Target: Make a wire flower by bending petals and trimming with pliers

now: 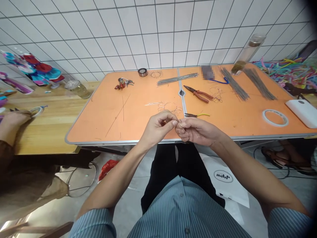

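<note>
Here, orange table (141,92), tiled wall (163,36).

A dark oval logo (223,177) stands on a white sheet or bag (239,193) down on the floor (126,205); its bold letters (223,175) appear upside down from here and cannot be read with certainty, and the finer print is too small to tell

White-tiled, dark-lined wall (165,38) — upright behind a grey-edged orange table (140,112), wooden table (49,132), grey floor (128,198)
</note>
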{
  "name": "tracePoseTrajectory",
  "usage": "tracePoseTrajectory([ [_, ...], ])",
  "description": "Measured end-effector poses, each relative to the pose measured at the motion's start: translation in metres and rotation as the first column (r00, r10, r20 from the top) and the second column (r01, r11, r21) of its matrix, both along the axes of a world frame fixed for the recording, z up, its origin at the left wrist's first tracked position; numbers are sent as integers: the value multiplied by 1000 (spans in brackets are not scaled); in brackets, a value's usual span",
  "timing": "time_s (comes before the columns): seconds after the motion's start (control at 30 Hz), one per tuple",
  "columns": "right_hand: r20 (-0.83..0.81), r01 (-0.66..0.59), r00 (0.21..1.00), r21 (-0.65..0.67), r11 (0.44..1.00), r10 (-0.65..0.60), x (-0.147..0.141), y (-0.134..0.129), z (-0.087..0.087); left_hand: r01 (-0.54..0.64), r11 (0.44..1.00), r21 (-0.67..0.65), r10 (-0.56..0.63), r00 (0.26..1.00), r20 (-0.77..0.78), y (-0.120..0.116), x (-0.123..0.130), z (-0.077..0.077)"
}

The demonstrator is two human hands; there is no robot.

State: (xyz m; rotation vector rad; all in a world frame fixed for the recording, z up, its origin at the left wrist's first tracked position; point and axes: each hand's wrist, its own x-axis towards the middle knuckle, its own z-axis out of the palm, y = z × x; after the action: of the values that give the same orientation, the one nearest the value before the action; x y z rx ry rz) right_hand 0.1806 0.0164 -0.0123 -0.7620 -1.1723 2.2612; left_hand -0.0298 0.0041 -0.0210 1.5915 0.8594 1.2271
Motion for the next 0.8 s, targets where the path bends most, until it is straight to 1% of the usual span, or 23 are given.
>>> tracePoseTrajectory([
  [0.03, 7, 12, 1000, -10, 1000, -12, -1, 2, -2, -4, 1000, -24, 5, 1000, 7, 1, -1, -2],
  [0.07, 31, 61, 998, 23, 998, -61, -2, 3, -4, -18, 998, -54, 19, 1000, 15, 3, -1, -4],
  [0.1, 68, 142, 986, 107, 984, -150, -3, 4, -6, -41, 995, -88, 43, 999, 21, 5, -2, -6],
  [0.13, 107, 232, 959, 229, 945, -261, -4, 5, -8, -72, 990, -124, 75, 997, 24, 6, -3, -7],
  [0.17, 135, 305, 918, 361, 881, -373, -5, 6, -9, -108, 982, -156, 113, 993, 25, 8, -3, -9],
  [0.2, 144, 353, 872, 478, 804, -468, -6, 7, -11, -141, 973, -184, 147, 989, 20, 10, -3, -10],
  [0.23, 141, 374, 834, 566, 735, -533, -6, 8, -13, -166, 964, -210, 172, 985, 12, 12, -3, -11],
  [0.27, 129, 384, 809, 623, 681, -574, -7, 9, -14, -179, 956, -233, 185, 983, 4, 14, -2, -12],
  [0.3, 111, 391, 793, 661, 640, -599, -9, 11, -14, -180, 950, -255, 186, 983, -2, 15, -1, -12],
  [0.37, 67, 404, 773, 715, 571, -631, -12, 14, -13, -162, 943, -290, 168, 986, -3, 18, 1, -11],
  [0.4, 52, 409, 765, 732, 546, -642, -13, 16, -12, -153, 939, -307, 160, 987, -2, 19, 2, -10],
  [0.43, 42, 414, 758, 740, 530, -651, -15, 18, -11, -146, 936, -322, 154, 988, 0, 20, 3, -10],
  [0.5, 35, 425, 752, 737, 525, -658, -17, 22, -8, -128, 926, -356, 141, 990, 10, 22, 4, -8],
  [0.6, 24, 474, 738, 693, 543, -674, -18, 29, -7, -69, 907, -416, 115, 989, 88, 26, 5, -8],
  [0.67, 24, 524, 723, 632, 571, -691, -19, 34, -11, -27, 899, -436, 108, 981, 162, 27, 5, -9],
  [0.73, 30, 556, 715, 582, 594, -699, -19, 38, -15, -7, 897, -443, 114, 970, 215, 28, 7, -11],
  [0.8, 26, 562, 717, 571, 599, -697, -20, 40, -19, -1, 894, -448, 126, 960, 249, 28, 9, -12],
])
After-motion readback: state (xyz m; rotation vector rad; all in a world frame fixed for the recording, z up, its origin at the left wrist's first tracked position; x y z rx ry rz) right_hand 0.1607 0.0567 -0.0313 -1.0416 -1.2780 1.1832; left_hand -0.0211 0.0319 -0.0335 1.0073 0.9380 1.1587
